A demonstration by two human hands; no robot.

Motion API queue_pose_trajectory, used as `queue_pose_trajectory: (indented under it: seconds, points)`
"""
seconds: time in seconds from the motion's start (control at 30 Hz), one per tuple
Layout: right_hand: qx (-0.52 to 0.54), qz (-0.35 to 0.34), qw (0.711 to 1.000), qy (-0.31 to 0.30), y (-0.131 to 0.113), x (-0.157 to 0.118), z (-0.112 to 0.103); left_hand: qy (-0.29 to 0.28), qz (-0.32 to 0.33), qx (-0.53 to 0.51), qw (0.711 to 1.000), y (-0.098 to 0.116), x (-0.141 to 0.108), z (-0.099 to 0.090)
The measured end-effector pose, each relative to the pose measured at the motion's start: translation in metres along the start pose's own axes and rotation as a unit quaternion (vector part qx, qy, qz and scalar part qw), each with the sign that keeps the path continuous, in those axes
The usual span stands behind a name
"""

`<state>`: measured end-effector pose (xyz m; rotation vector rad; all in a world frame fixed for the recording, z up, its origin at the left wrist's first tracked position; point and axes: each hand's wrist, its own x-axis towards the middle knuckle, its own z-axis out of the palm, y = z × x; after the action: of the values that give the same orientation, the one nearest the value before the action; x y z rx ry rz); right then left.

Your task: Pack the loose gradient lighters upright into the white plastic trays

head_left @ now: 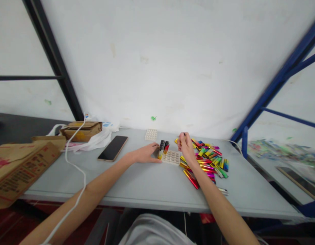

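Note:
My left hand (147,153) rests at the left end of a cream tray (174,157) with rows of round holes. Its thumb and fingers are spread on either side of the tray's end, beside several upright lighters (161,149) with black tops and gold or red bodies. The fingers appear to hold nothing. Above the tray's right side, my right hand (186,147) is closed in a pinch; a small dark bit shows at the fingertips, too little to name. Under and around the right wrist lies a loose heap of shiny coloured tubes (211,160), in gold, red, green, blue and purple.
A second holed tray (151,134) lies by the wall. Left of my hand is a phone (113,148), then a small cardboard box (83,131) on white plastic bags. A larger carton (27,166) and a white cable (78,166) are further left. Blue frame bars (272,85) rise at right.

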<state>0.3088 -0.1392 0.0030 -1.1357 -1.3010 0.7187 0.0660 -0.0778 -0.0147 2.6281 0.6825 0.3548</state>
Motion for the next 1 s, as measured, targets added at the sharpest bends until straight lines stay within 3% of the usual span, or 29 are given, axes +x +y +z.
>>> queue_pose_trajectory:
  seconds: [0.1, 0.27, 0.73, 1.0]
  points:
    - [0.060, 0.058, 0.996, -0.014, 0.0002, -0.0011, 0.0028, 0.000, -0.002, -0.002, 1.000, -0.0001, 0.0003, 0.0003]
    - [0.076, 0.130, 0.988, -0.040, 0.0043, -0.0037, 0.0076, -0.003, -0.007, -0.006, 1.000, 0.0004, 0.0010, 0.0002]
    - [0.063, 0.119, 0.989, -0.056, 0.0043, -0.0079, 0.0079, -0.003, -0.004, 0.001, 1.000, -0.0022, 0.0012, 0.0021]
    - [0.069, 0.152, 0.985, -0.040, 0.0026, -0.0056, 0.0103, -0.002, -0.004, 0.008, 1.000, -0.0029, 0.0008, 0.0018]
